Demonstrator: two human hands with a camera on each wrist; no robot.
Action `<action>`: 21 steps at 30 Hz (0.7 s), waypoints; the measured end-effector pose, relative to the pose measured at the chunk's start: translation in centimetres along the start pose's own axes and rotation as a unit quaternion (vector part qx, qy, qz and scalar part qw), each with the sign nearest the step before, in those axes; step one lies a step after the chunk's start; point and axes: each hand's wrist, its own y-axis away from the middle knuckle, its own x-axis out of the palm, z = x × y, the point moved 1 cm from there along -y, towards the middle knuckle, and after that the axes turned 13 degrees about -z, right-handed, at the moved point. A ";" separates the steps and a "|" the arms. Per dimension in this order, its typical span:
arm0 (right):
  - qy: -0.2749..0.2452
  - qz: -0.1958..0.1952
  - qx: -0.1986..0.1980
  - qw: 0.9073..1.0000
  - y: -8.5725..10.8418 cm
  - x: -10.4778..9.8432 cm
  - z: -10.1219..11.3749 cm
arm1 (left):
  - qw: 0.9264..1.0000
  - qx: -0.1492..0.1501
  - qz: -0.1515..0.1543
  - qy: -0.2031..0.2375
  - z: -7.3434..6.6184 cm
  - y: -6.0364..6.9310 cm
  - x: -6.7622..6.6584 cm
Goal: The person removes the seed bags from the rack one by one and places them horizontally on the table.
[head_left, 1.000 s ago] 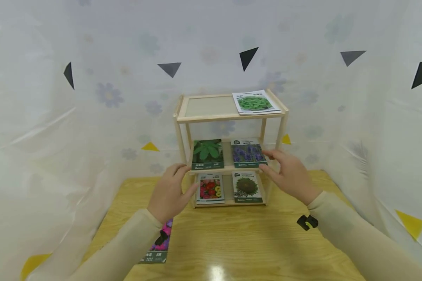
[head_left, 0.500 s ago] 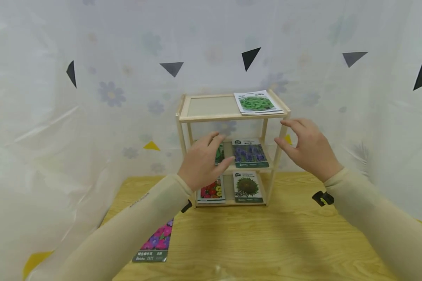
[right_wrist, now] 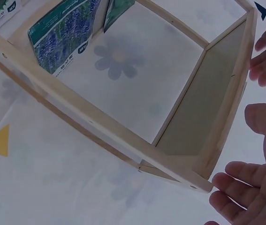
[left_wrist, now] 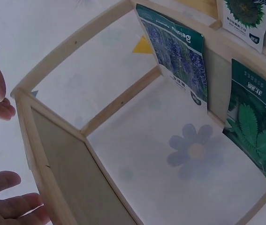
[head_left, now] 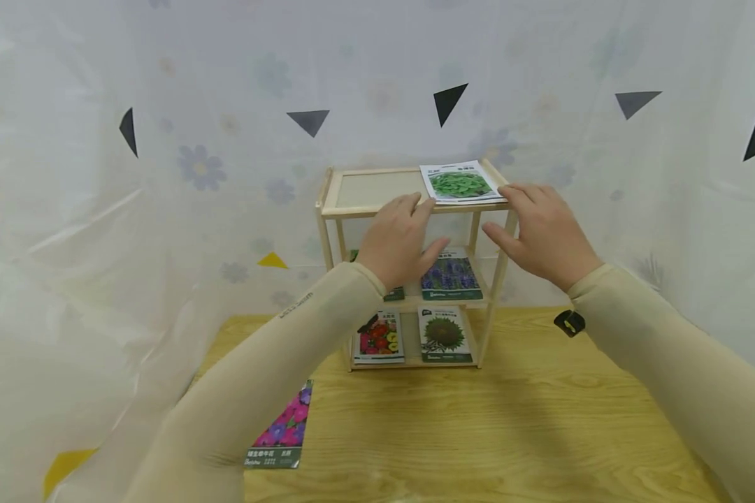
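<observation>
A seed packet with green leaves (head_left: 459, 183) lies on the right part of the wooden rack's top shelf (head_left: 377, 190). My left hand (head_left: 398, 241) is at the shelf's front edge, fingertips near the packet's lower left corner, thumb apart from the fingers. At the packet's lower right corner, over the rack's front right corner, is my right hand (head_left: 547, 234). In the right wrist view, the right hand's fingers (right_wrist: 236, 190) reach the rack's corner. Both hands look loosely extended; neither clearly grips the packet. The packet itself is hidden in both wrist views.
On the middle shelf lie a purple-flower packet (head_left: 451, 276) and a green-leaf packet (left_wrist: 257, 124). Below are a red-flower packet (head_left: 379, 340) and a sunflower packet (head_left: 444, 335). A pink-flower packet (head_left: 283, 433) lies on the wooden table (head_left: 415, 426), partly behind the left sleeve.
Both hands have risen from the middle shelf's height to the top shelf's front edge. The left hand also moved right; the right hand went outward, then back in. The packets stay in place.
</observation>
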 end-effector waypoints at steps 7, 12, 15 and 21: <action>0.022 0.038 0.015 0.999 -0.7 0.8 -0.7 | 0.997 -0.011 0.055 -0.055 -0.7 -2.2 1.1; 0.036 0.059 0.019 0.997 -1.0 1.0 -0.8 | 0.994 -0.027 0.077 -0.071 -0.9 -3.3 1.7; 0.037 0.071 0.022 0.997 -1.1 1.1 -0.8 | 0.993 -0.028 0.082 -0.083 -0.7 -3.7 1.8; 0.039 0.095 0.025 0.994 -1.5 1.5 -0.5 | 0.989 -0.044 0.104 -0.098 0.0 -4.0 2.1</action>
